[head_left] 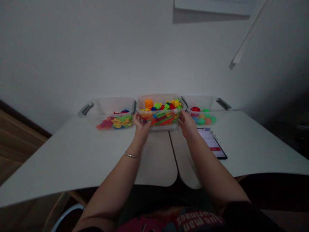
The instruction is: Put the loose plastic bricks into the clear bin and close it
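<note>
Between my hands is a clear plastic box [158, 97] full of colourful toy building blocks [164, 117]. My left hand [142, 124] grips its left front corner, with the thumb toward the front wall. On the opposite side my right hand [188, 124] holds the right front corner, its fingers partly hidden by the box. A pale lid or base [163, 128] shows beneath the box; I cannot tell whether the two touch. An orange block [149, 103] sits high at the back left of the pile.
To the left stands a clear box [116, 103] with red, yellow and green pieces. Another clear box [210, 103] on the right holds coloured balls. A phone [212, 145] lies by my right forearm on the white table [96, 154], which has a seam [173, 148] and backs onto a wall.
</note>
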Demonstrator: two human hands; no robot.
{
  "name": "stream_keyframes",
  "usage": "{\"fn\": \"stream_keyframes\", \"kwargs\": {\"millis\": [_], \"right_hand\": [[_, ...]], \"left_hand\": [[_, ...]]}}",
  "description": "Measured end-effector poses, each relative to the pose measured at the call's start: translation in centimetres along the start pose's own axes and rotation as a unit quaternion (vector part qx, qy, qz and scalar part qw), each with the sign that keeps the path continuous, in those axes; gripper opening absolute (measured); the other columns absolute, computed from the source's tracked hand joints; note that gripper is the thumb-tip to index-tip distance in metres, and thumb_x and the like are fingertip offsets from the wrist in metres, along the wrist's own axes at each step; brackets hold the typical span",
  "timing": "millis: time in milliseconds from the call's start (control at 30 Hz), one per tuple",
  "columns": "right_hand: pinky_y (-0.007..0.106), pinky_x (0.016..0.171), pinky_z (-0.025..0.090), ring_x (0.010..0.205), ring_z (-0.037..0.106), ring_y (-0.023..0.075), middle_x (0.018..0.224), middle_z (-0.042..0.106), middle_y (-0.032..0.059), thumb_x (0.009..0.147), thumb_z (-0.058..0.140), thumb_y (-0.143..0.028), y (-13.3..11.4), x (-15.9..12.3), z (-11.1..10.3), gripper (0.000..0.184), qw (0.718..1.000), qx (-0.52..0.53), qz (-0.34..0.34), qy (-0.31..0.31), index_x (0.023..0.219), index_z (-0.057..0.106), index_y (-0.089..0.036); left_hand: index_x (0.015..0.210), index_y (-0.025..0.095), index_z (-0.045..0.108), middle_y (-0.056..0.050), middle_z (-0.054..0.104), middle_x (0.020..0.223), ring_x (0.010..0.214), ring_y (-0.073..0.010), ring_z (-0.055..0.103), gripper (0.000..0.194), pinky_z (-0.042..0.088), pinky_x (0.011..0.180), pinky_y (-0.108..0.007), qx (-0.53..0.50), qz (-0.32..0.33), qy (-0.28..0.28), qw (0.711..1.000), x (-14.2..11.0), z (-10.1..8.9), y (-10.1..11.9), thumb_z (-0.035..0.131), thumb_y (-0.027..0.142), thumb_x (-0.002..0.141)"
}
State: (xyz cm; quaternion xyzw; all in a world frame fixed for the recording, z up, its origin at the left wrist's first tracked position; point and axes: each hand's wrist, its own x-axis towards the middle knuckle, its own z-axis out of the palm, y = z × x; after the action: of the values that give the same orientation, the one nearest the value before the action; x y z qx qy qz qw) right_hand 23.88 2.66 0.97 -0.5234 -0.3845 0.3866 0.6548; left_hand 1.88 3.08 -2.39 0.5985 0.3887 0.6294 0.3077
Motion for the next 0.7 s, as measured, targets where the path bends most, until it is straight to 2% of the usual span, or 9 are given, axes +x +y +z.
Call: {"fn": "stream_keyframes", "kwargs": {"millis": [133, 267, 367, 500, 633, 700], "right_hand": [[0.038, 0.082, 0.054, 0.110, 0.063, 0.0229, 0.120, 0.068, 0.0076, 0.079, 0.048, -0.071, -0.5, 0.3, 0.3, 0.057, 1.000, 0.016, -0.011, -0.022, 0.110, 0.062, -0.026], [0.038, 0.083, 0.055, 0.113, 0.063, 0.0228, 0.121, 0.068, 0.0064, 0.075, 0.048, -0.077, -0.6, 0.6, 0.9, 0.061, 0.999, 0.001, 0.000, -0.053, 0.108, 0.060, -0.027], [0.038, 0.083, 0.054, 0.112, 0.063, 0.0230, 0.120, 0.068, 0.0061, 0.072, 0.052, -0.075, -0.4, 0.7, 1.2, 0.058, 0.999, 0.014, 0.014, -0.045, 0.104, 0.056, -0.027], [0.037, 0.077, 0.054, 0.104, 0.064, 0.0232, 0.107, 0.069, 0.0042, 0.065, 0.059, -0.067, -0.4, 0.4, 0.9, 0.050, 0.997, 0.063, 0.027, -0.040, 0.095, 0.053, -0.027], [0.035, 0.071, 0.053, 0.096, 0.064, 0.0222, 0.096, 0.068, 0.0020, 0.068, 0.058, -0.063, -1.1, -0.5, 0.1, 0.042, 0.996, 0.071, 0.020, -0.049, 0.089, 0.050, -0.027], [0.033, 0.069, 0.051, 0.093, 0.063, 0.0208, 0.091, 0.066, 0.0005, 0.070, 0.060, -0.060, -1.7, -1.2, -0.3, 0.039, 0.996, 0.071, -0.010, -0.054, 0.085, 0.049, -0.026]], "left_hand": [[0.140, 0.027, 0.024, -0.013, 0.041, 0.147, 0.140, -0.0219, 0.040, 0.062, 0.034, 0.116, -0.043, 0.001, -0.039, 0.013, 0.999, 0.6, -0.3, -0.5, 0.056, 0.027, 0.087], [0.145, 0.026, 0.025, -0.012, 0.036, 0.153, 0.142, -0.0242, 0.036, 0.071, 0.035, 0.116, -0.041, -0.005, -0.046, -0.047, 0.998, 0.7, -0.6, -0.7, 0.061, 0.032, 0.084], [0.146, 0.027, 0.024, -0.011, 0.036, 0.154, 0.143, -0.0243, 0.035, 0.077, 0.036, 0.115, -0.041, -0.021, -0.041, -0.071, 0.996, 0.5, -0.7, -0.5, 0.063, 0.034, 0.081], [0.140, 0.026, 0.029, -0.013, 0.042, 0.148, 0.141, -0.0251, 0.038, 0.070, 0.037, 0.114, -0.043, -0.037, -0.042, -0.069, 0.996, 0.4, -1.0, 0.3, 0.062, 0.031, 0.078], [0.132, 0.026, 0.031, -0.013, 0.045, 0.143, 0.137, -0.0252, 0.044, 0.065, 0.038, 0.113, -0.044, -0.021, -0.021, -0.048, 0.998, 0.4, -1.2, 1.5, 0.064, 0.032, 0.075], [0.126, 0.027, 0.031, -0.011, 0.049, 0.137, 0.131, -0.0235, 0.050, 0.058, 0.042, 0.110, -0.042, -0.032, -0.022, -0.027, 0.999, 0.3, -1.2, 2.2, 0.061, 0.034, 0.077]]}}
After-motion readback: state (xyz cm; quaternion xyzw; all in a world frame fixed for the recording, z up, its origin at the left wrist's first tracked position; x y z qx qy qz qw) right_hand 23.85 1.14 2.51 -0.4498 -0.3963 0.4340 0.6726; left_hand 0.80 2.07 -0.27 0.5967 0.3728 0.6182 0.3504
